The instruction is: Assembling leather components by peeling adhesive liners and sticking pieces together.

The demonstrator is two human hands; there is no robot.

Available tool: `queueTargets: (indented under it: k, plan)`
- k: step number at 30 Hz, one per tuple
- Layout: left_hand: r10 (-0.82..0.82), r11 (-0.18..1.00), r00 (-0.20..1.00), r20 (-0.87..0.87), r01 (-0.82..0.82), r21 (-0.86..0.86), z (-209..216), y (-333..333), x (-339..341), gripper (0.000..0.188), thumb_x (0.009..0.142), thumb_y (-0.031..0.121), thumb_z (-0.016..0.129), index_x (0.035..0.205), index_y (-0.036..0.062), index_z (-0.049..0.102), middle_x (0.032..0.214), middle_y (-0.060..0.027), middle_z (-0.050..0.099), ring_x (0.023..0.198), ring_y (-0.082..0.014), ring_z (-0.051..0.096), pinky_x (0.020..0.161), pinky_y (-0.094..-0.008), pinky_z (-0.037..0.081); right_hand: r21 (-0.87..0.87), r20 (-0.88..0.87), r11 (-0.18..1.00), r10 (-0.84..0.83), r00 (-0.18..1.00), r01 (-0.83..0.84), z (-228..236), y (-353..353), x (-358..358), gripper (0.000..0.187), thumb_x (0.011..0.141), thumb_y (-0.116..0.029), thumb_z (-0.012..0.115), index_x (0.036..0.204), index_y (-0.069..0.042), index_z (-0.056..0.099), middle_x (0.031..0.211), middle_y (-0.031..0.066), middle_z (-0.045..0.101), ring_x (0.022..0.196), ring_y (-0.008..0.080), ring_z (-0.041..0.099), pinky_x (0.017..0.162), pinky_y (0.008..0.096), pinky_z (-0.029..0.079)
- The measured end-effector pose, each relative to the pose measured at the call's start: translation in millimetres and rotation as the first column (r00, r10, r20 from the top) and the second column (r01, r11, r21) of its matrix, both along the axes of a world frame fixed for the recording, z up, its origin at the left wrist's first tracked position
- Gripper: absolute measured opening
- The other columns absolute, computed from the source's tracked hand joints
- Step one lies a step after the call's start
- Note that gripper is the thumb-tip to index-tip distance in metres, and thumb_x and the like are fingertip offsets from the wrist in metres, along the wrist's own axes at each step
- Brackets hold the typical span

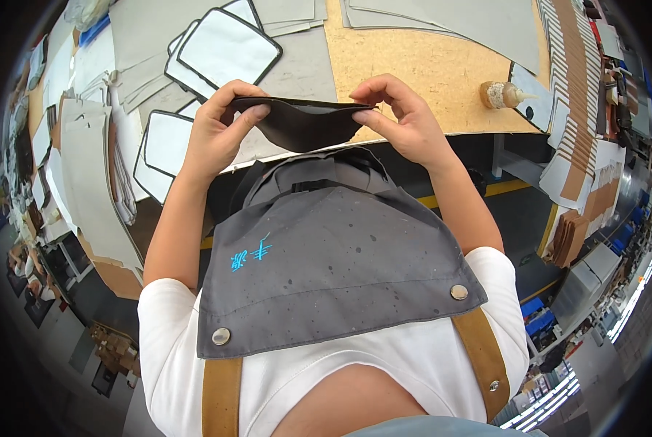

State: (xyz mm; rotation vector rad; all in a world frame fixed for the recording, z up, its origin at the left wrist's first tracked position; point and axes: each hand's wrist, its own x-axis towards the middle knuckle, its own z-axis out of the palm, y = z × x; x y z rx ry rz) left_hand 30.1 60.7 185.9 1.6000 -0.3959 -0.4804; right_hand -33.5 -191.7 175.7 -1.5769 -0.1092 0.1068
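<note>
With both hands I hold a dark flexible leather-like piece [308, 130] above the near edge of the table. It is seen nearly edge-on, its lower edge bowing toward me; a paler surface shows along its top. My left hand [224, 127] pinches its left end between thumb and fingers. On the right end, my right hand [402, 120] grips with thumb below and fingers curled above. Beside my left hand lie white panels with black edging, one overlapping pile [228, 49] farther off and another pile [169, 146] nearer.
A glue bottle [502, 95] with a pointed nozzle stands at the right of the tan board [406, 65]. Grey sheets [442, 18] lie at the back, and more stacked sheets [85, 175] stand at left. Rows of brown and white pieces [577, 95] line the right side.
</note>
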Motion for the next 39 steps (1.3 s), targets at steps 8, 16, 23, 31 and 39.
queueTargets:
  k: [8,16,23,31,39]
  plan:
    - [-0.023,0.999,0.999,-0.036,0.022,-0.026,8.9,-3.7,12.4,0.011,0.085,0.001,0.057,0.096,0.0016,0.055,0.088,-0.0004,0.054,0.081,-0.0074,0.050,0.073,-0.0209,0.039,-0.045,0.107,0.999,-0.004,0.994,0.009,1.2,-6.4,13.8,0.014,0.079,-0.011,0.066,0.090,-0.003,0.061,0.082,0.0012,0.058,0.081,0.0120,0.052,0.078,0.0258,0.041]
    - [-0.031,0.999,0.999,-0.014,0.031,-0.035,15.3,-7.8,16.4,0.011,0.085,0.003,0.059,0.095,0.0017,0.057,0.086,0.0010,0.056,0.079,-0.0053,0.051,0.069,-0.0189,0.040,0.039,0.171,0.999,-0.011,0.985,0.004,9.9,-5.8,17.1,0.011,0.079,-0.010,0.065,0.087,-0.003,0.061,0.081,0.0014,0.056,0.079,0.0119,0.051,0.076,0.0256,0.040]
    - [-0.036,0.999,0.998,0.058,0.038,-0.027,20.8,-9.6,12.2,0.009,0.084,0.001,0.058,0.093,0.0020,0.057,0.084,0.0008,0.055,0.079,-0.0063,0.051,0.070,-0.0194,0.040,-0.011,0.161,1.000,0.028,0.987,-0.026,13.0,-4.6,16.9,0.008,0.082,-0.007,0.061,0.088,-0.003,0.060,0.084,0.0026,0.056,0.081,0.0122,0.051,0.075,0.0258,0.039]
    - [-0.030,0.999,0.995,0.093,0.033,-0.027,25.1,-13.7,6.7,0.009,0.084,0.000,0.057,0.093,0.0014,0.056,0.084,0.0001,0.054,0.077,-0.0060,0.050,0.068,-0.0197,0.039,-0.028,0.273,0.998,-0.043,0.961,0.053,17.1,-0.5,16.5,0.010,0.080,-0.007,0.063,0.089,-0.003,0.061,0.081,0.0018,0.056,0.075,0.0125,0.051,0.070,0.0251,0.040]
    - [-0.053,0.997,0.994,0.091,0.058,-0.053,27.2,-18.6,5.4,0.009,0.085,0.004,0.059,0.093,0.0029,0.056,0.082,0.0023,0.055,0.076,-0.0044,0.050,0.066,-0.0185,0.039,-0.152,0.334,0.985,-0.026,0.942,0.081,19.9,2.0,15.3,0.010,0.079,-0.001,0.061,0.089,-0.002,0.062,0.078,0.0033,0.057,0.071,0.0115,0.051,0.066,0.0241,0.040]
